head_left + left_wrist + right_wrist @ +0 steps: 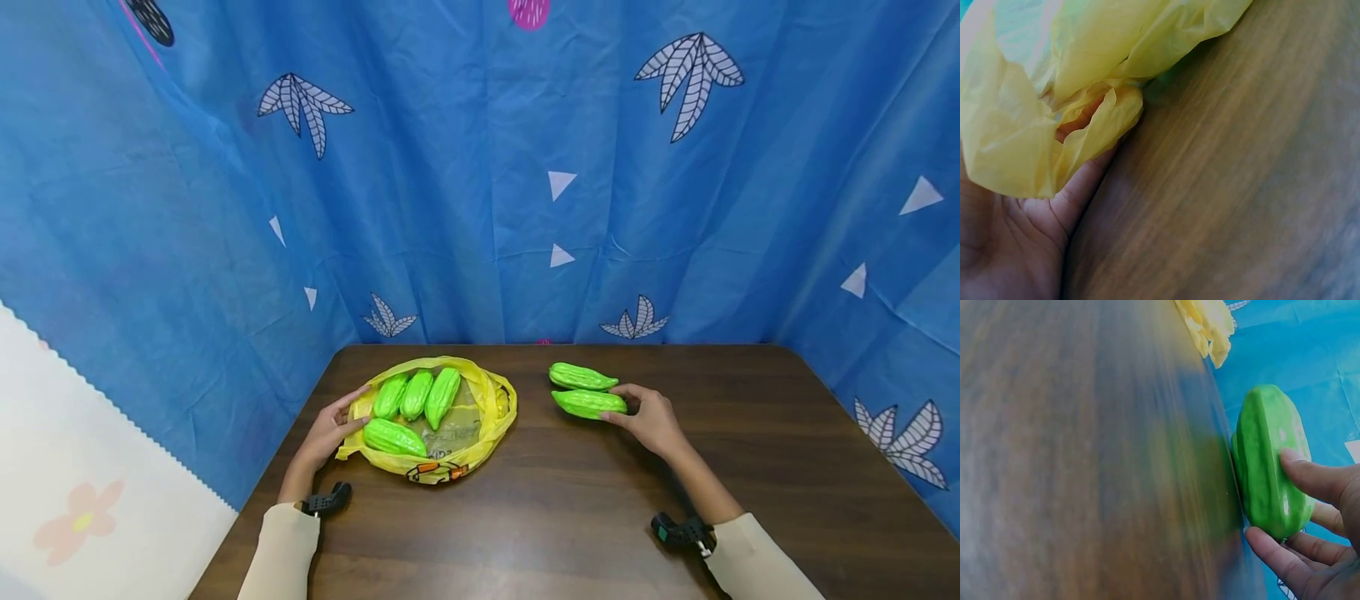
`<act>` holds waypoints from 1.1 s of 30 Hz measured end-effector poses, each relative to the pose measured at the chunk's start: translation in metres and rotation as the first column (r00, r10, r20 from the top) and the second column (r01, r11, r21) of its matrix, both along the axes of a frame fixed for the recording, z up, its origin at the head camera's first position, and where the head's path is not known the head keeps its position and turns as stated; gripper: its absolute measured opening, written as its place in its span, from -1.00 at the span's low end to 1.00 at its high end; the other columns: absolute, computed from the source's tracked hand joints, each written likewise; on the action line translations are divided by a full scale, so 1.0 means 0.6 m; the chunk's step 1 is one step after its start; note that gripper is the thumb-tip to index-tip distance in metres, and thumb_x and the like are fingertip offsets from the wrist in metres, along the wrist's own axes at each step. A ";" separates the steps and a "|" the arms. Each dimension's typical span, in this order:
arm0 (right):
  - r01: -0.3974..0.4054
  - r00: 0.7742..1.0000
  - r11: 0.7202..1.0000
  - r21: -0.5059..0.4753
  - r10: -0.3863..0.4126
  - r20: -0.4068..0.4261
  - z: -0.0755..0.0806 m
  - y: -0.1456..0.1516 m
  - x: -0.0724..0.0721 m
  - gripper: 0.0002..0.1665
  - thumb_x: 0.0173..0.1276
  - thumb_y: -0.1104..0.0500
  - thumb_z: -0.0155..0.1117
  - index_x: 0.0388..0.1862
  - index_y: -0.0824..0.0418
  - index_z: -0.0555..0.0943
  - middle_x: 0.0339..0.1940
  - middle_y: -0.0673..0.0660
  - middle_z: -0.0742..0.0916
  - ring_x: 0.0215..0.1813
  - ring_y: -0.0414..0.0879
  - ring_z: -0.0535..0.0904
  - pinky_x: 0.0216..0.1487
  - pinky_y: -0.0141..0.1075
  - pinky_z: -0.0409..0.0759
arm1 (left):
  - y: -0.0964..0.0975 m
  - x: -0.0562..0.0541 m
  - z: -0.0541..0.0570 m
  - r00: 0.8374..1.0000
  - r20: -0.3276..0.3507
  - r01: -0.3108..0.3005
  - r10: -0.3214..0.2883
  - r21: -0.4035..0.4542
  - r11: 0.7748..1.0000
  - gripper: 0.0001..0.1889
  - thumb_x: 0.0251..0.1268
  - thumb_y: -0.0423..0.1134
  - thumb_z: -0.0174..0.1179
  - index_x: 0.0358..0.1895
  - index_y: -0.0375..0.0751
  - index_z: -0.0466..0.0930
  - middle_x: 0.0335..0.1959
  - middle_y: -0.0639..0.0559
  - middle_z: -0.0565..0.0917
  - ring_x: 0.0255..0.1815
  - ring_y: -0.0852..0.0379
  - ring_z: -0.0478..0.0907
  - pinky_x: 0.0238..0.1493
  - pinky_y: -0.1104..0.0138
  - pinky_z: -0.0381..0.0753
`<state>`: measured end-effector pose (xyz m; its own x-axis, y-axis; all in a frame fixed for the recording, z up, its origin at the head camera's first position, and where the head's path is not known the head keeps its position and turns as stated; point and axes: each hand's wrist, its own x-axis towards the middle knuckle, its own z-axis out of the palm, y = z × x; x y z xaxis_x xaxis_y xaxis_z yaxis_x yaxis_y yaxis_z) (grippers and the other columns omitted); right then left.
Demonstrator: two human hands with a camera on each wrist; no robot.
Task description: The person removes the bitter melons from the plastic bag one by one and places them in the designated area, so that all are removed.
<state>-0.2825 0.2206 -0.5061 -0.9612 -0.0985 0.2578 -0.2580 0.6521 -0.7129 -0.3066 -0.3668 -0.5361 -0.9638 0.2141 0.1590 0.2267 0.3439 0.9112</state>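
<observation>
**Left hand point(326, 432) at a yellow bag point(468, 457), right hand point(651, 421) gripping a green gourd point(585, 403)**

Just left of centre in the head view: the wide-mouthed yellow bag, lying on a brown wooden table point(540, 525), with four gourds point(416, 395) inside, three side by side near the top of the opening, one at lower left. At its left edge, the left hand, thumb over the rim and fingers outside, holding the plastic; in the left wrist view, palm at lower left, fingers mostly hidden behind crumpled yellow folds.

Right of centre, the green gourd, held at its right end between thumb and fingers of the right hand; hard to tell whether lifted or resting. Just above it in the frame, a second gourd point(581, 377), nearly parallel.

At the bottom, cream sleeves point(281, 554) and black wrist devices point(330, 500). Across the top, a blue curtain point(465, 167) with white leaf and triangle prints.
</observation>
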 end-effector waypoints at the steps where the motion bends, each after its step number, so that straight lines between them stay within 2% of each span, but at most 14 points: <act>1: 0.001 1.000 1.000 0.005 -0.001 0.000 -0.001 0.001 0.000 -0.45 0.22 0.10 0.57 0.12 0.34 0.68 0.03 0.32 0.75 -0.04 0.20 0.68 -0.09 0.05 0.65 | 0.000 0.000 0.000 1.000 0.005 0.000 0.000 0.003 1.000 -0.33 0.45 -0.24 0.27 0.57 -0.15 0.27 0.58 -0.20 0.21 0.39 0.15 0.37 0.05 0.49 0.54; 4: 0.004 1.000 1.000 0.008 -0.004 0.002 -0.001 0.001 0.001 -0.47 0.23 0.11 0.56 0.12 0.34 0.67 0.04 0.32 0.74 -0.03 0.20 0.67 -0.09 0.04 0.64 | 0.001 0.000 0.000 1.000 0.014 0.006 -0.006 0.022 1.000 -0.33 0.45 -0.26 0.27 0.57 -0.16 0.26 0.58 -0.22 0.21 0.25 0.38 0.45 0.04 0.47 0.57; 6: 0.004 1.000 1.000 0.005 -0.004 0.004 -0.002 0.001 0.001 -0.47 0.24 0.12 0.55 0.12 0.34 0.67 0.05 0.33 0.74 -0.02 0.20 0.67 -0.10 0.04 0.64 | 0.001 0.002 0.000 1.000 0.015 0.011 -0.012 0.036 0.999 -0.32 0.44 -0.27 0.27 0.57 -0.17 0.26 0.58 -0.22 0.21 0.23 0.40 0.46 0.05 0.47 0.57; 9: 0.005 1.000 1.000 0.004 -0.005 0.007 -0.002 0.001 0.002 -0.47 0.24 0.13 0.55 0.13 0.34 0.66 0.06 0.33 0.74 -0.02 0.21 0.67 -0.10 0.04 0.64 | 0.002 0.002 0.000 1.000 0.009 0.010 -0.010 0.036 0.999 -0.33 0.44 -0.27 0.27 0.56 -0.17 0.26 0.58 -0.20 0.21 0.32 0.27 0.42 0.07 0.49 0.55; 12: 0.006 1.000 1.000 0.006 -0.006 0.007 -0.002 0.001 0.002 -0.47 0.24 0.13 0.55 0.14 0.35 0.66 0.06 0.34 0.73 -0.02 0.22 0.67 -0.11 0.02 0.65 | 0.002 0.003 0.000 1.000 0.000 0.003 -0.003 0.027 1.000 -0.33 0.44 -0.27 0.27 0.56 -0.17 0.27 0.58 -0.20 0.21 0.43 0.05 0.32 0.07 0.52 0.52; 16: 0.012 1.000 1.000 0.005 -0.012 0.000 -0.002 0.000 0.002 -0.47 0.22 0.14 0.57 0.12 0.35 0.67 0.04 0.34 0.74 -0.04 0.21 0.67 -0.13 0.00 0.64 | 0.004 0.003 0.000 1.000 -0.005 0.001 -0.001 0.027 1.000 -0.33 0.43 -0.27 0.28 0.56 -0.17 0.27 0.58 -0.20 0.22 0.46 -0.17 0.25 0.06 0.52 0.53; 26: 0.023 1.000 0.999 0.023 -0.023 0.010 -0.006 0.000 0.003 -0.46 0.23 0.04 0.56 0.10 0.32 0.69 -0.02 0.26 0.76 -0.06 0.13 0.64 -0.12 0.01 0.61 | 0.003 0.001 -0.003 1.000 -0.015 0.004 -0.004 0.020 1.000 -0.33 0.44 -0.30 0.26 0.56 -0.20 0.25 0.58 -0.22 0.20 0.51 -0.25 0.16 0.08 0.56 0.48; 33: 0.011 1.000 1.000 0.023 -0.012 0.018 -0.007 0.001 0.002 -0.45 0.24 0.07 0.56 0.12 0.34 0.68 0.02 0.30 0.75 -0.03 0.19 0.66 -0.09 0.04 0.64 | 0.016 0.013 0.017 1.000 -0.006 -0.003 0.003 0.010 1.000 -0.33 0.44 -0.39 0.23 0.55 -0.33 0.22 0.57 -0.31 0.18 0.50 -0.34 0.13 0.07 0.57 0.47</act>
